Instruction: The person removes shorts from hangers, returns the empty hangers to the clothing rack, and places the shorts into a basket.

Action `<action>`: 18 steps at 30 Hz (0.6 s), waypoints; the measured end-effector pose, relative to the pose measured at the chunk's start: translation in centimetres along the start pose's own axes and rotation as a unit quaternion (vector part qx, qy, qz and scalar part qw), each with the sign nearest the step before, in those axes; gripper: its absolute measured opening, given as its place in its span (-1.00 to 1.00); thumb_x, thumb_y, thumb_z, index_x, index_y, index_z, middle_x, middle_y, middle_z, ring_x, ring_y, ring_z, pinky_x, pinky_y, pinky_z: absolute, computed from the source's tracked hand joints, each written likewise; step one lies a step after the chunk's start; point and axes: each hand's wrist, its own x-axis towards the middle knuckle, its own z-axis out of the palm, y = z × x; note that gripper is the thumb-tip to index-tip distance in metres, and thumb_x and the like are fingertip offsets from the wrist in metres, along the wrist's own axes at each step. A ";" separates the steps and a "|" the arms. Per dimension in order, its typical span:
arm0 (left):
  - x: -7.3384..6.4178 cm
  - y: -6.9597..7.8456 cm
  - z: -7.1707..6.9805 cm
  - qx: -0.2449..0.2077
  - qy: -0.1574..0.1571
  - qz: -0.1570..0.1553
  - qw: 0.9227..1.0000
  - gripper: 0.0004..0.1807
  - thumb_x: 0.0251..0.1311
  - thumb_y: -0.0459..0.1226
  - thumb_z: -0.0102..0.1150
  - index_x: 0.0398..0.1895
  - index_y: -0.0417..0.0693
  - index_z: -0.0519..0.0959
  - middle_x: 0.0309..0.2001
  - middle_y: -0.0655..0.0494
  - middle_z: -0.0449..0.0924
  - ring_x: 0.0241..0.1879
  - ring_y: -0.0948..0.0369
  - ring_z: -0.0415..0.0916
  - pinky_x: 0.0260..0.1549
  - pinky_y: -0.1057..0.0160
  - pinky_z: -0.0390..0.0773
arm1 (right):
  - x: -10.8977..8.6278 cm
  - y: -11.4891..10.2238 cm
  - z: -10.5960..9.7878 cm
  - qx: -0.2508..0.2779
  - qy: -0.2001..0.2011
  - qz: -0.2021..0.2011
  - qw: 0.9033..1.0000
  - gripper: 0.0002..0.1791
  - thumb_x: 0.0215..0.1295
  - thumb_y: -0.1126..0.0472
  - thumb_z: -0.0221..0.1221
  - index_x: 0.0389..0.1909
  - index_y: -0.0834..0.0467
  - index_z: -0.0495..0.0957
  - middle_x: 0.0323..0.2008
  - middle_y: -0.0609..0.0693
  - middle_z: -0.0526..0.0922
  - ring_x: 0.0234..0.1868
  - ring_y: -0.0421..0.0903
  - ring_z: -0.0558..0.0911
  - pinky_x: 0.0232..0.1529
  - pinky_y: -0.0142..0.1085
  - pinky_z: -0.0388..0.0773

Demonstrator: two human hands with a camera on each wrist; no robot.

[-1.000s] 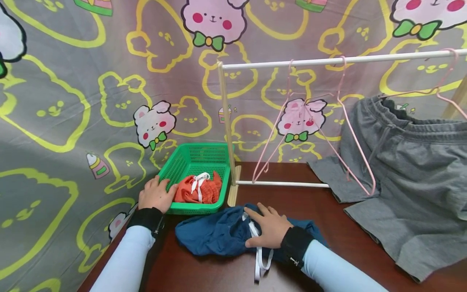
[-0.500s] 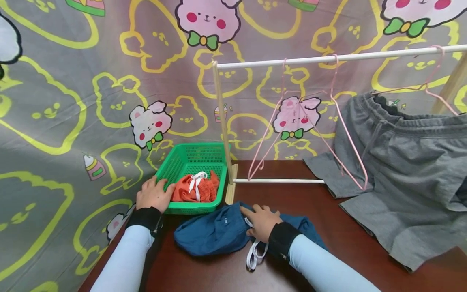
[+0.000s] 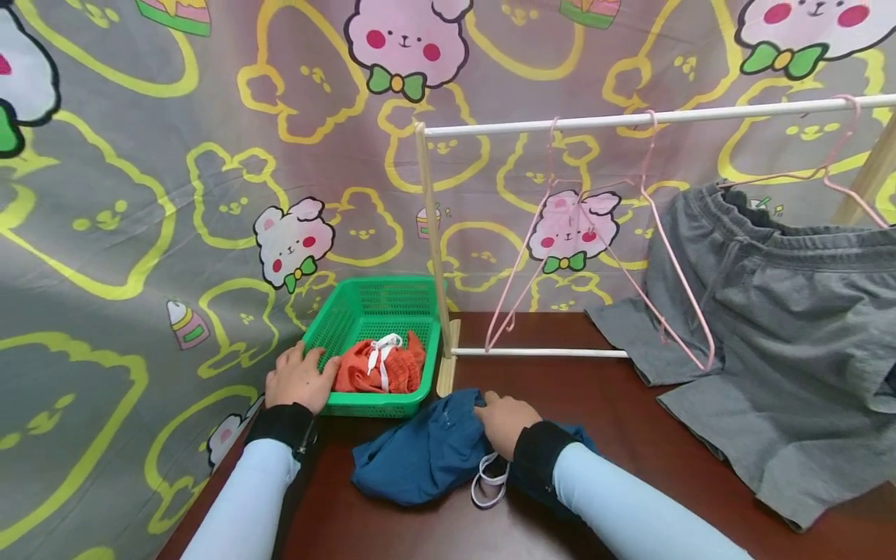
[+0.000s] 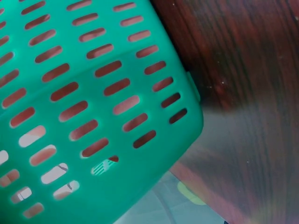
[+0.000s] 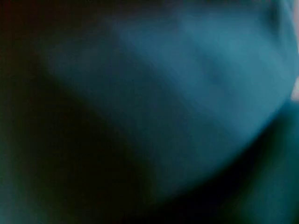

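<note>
In the head view, my left hand (image 3: pixel 301 379) grips the near left corner of a green plastic basket (image 3: pixel 392 403). Orange shorts (image 3: pixel 357 365) with a white drawstring lie bunched inside it. The left wrist view is filled by the slotted basket wall (image 4: pixel 107 112). My right hand (image 3: pixel 507 422) grips dark blue shorts (image 3: pixel 427 459) by the gathered middle, its fingers curled into the cloth. A white drawstring (image 3: pixel 490 482) loops out below that hand. The right wrist view shows only blurred blue cloth (image 5: pixel 201 102).
A rack with a white top rail (image 3: pixel 532 124) and a wooden post (image 3: pixel 432 233) stands behind the shorts. Pink hangers (image 3: pixel 682 288) hang from it, one carrying grey shorts (image 3: pixel 784 334). The dark wooden table (image 3: pixel 392 537) meets a patterned curtain (image 3: pixel 140 218) at left and back.
My right hand has gone from spread fingers on the blue shorts to gripping them. The shorts' left end has drawn in to the right. My left hand stays at the basket.
</note>
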 end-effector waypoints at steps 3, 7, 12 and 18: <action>0.0 0.3 0.1 0.000 -0.004 0.001 1.000 -0.28 0.50 0.17 -0.18 0.41 -0.20 0.37 0.50 -0.39 0.02 0.45 -0.32 -0.07 0.28 -0.42 0.07 | -0.1 1.3 0.1 0.054 0.010 -0.030 0.998 -0.81 0.33 0.37 0.22 -0.07 0.17 0.64 -0.15 0.14 0.57 -0.28 0.07 0.65 -0.23 -0.06 0.64; 0.1 0.3 0.1 0.000 -0.002 0.002 1.000 -0.29 0.50 0.16 -0.18 0.41 -0.20 0.38 0.50 -0.39 0.02 0.45 -0.32 -0.08 0.28 -0.41 0.06 | -0.2 2.5 0.0 0.165 0.043 -0.077 0.982 -0.82 0.24 0.45 0.17 -0.17 0.21 0.59 -0.24 0.04 0.54 -0.24 0.01 0.58 -0.14 -0.06 0.56; 0.1 0.2 -0.1 -0.003 -0.004 0.003 1.000 -0.30 0.51 0.15 -0.18 0.42 -0.20 0.37 0.50 -0.39 0.01 0.45 -0.32 -0.09 0.28 -0.42 0.05 | -0.8 2.2 -1.5 0.295 0.046 -0.082 0.951 -0.76 0.31 0.45 0.04 -0.13 0.12 0.57 -0.22 -0.05 0.54 -0.17 -0.08 0.53 -0.06 -0.10 0.51; -0.1 0.1 0.0 0.001 -0.002 0.001 1.000 -0.30 0.50 0.16 -0.18 0.40 -0.19 0.39 0.49 -0.39 0.02 0.45 -0.32 -0.07 0.28 -0.41 0.07 | -0.6 1.1 -3.0 0.416 0.069 -0.073 0.904 -0.77 0.40 0.41 0.01 -0.23 0.01 0.54 -0.30 -0.13 0.52 -0.21 -0.12 0.52 -0.14 -0.19 0.46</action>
